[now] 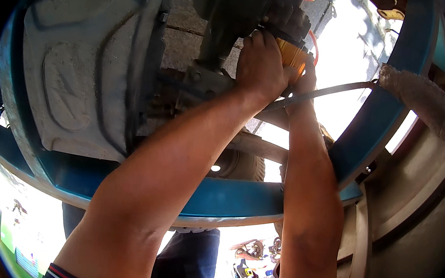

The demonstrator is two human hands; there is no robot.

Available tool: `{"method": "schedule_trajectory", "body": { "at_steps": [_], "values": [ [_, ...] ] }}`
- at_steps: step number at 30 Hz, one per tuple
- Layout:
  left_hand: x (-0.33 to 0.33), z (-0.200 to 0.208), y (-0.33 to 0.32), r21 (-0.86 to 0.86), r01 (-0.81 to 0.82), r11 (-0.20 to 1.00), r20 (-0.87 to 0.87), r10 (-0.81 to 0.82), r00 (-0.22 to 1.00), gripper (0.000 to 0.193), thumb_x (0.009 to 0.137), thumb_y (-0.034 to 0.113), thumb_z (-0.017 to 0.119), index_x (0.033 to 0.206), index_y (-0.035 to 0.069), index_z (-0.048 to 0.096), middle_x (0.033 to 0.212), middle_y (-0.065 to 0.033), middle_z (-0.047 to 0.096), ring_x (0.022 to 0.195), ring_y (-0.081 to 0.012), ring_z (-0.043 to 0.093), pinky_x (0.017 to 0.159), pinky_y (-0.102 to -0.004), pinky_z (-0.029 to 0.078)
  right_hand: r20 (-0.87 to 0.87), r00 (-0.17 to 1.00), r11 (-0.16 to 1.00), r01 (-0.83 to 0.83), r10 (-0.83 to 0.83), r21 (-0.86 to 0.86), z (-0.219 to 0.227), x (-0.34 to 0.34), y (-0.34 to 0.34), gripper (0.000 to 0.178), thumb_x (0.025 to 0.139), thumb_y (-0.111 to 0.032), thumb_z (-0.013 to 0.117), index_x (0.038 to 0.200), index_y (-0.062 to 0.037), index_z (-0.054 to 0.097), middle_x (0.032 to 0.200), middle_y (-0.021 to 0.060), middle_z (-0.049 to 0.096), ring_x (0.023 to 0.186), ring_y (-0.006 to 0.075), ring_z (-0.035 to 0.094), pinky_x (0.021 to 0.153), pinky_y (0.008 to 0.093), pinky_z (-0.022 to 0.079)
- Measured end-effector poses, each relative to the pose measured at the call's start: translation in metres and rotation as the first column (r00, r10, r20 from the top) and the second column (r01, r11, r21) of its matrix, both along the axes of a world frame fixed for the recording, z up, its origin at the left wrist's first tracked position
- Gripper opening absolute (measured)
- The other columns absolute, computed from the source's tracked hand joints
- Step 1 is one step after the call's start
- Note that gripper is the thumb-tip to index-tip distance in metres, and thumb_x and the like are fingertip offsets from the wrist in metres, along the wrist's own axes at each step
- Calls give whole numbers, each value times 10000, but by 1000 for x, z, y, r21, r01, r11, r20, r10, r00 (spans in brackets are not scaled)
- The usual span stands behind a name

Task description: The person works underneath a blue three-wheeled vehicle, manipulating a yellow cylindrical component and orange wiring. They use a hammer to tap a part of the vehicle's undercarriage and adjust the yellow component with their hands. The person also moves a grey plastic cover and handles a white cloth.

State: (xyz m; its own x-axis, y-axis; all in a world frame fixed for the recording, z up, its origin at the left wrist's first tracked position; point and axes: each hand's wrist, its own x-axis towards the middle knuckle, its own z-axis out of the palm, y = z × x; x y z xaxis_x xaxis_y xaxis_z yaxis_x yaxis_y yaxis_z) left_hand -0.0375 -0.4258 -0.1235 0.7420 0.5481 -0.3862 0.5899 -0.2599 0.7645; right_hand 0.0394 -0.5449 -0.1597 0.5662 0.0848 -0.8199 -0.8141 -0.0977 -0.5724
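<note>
An orange-gold ribbed canister point(291, 54) sits below a dark, grimy mechanical assembly point(240, 7) inside a blue vehicle frame. My left hand point(261, 65) is curled around its near left side, fingers bent over the top. From the right, my right hand point(305, 81) grips the same canister, its thumb and fingers around the lower right side. Part of the canister and several fingertips are hidden between the hands. A dark corrugated hose point(329, 91) crosses in front of my right wrist.
A large grey moulded cover point(87, 67) stands to the left. The blue frame rail point(233, 199) curves beneath my forearms and up the right side. A frayed brown wrapped bundle point(429, 102) lies at right. Tools and parts on a surface point(255, 271) show below, beyond the rail.
</note>
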Motion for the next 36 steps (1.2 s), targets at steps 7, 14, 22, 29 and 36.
{"method": "schedule_trajectory", "body": {
  "at_steps": [7,14,22,29,36],
  "values": [
    [2,2,3,23,35,999,-44,-34,998,818,699,330,863,1239,-154,483,1232,-258,522,1146,-375,527,996,-424,496,28,999,1000,17,-17,1,14,-6,7,571,1062,-460,436,1398,-4,518,1224,175,671,1083,287,693,945,396,576],
    [2,-1,1,36,9,999,-7,-9,1000,801,727,392,874,1222,-113,498,1224,-266,527,1155,-399,533,993,-455,482,-9,1000,1000,18,-18,6,17,-5,8,538,1056,-465,470,1361,-30,550,1161,151,693,966,253,724,784,357,614],
    [2,-4,-2,87,60,994,11,-61,998,793,748,436,859,1203,-103,497,1205,-281,526,1153,-414,529,991,-470,467,-62,986,984,-158,153,-81,18,0,-1,675,1028,-593,444,1344,-13,580,1058,133,716,942,236,708,804,337,563],
    [1,-4,-5,52,60,997,1,-60,998,840,761,472,841,1232,-123,482,1223,-293,519,1170,-426,521,1014,-469,455,-1,1000,998,11,-11,-67,18,-6,9,676,1035,-615,460,1320,-14,576,1016,87,713,856,192,700,725,318,571],
    [5,-9,6,-20,47,999,-90,-49,995,965,768,496,831,1326,-177,423,1259,-307,514,1186,-417,513,1038,-461,445,-65,995,955,-96,81,-279,24,-4,17,718,1037,-634,431,1359,-3,549,1070,105,707,929,220,704,804,352,575]
  ]
}}
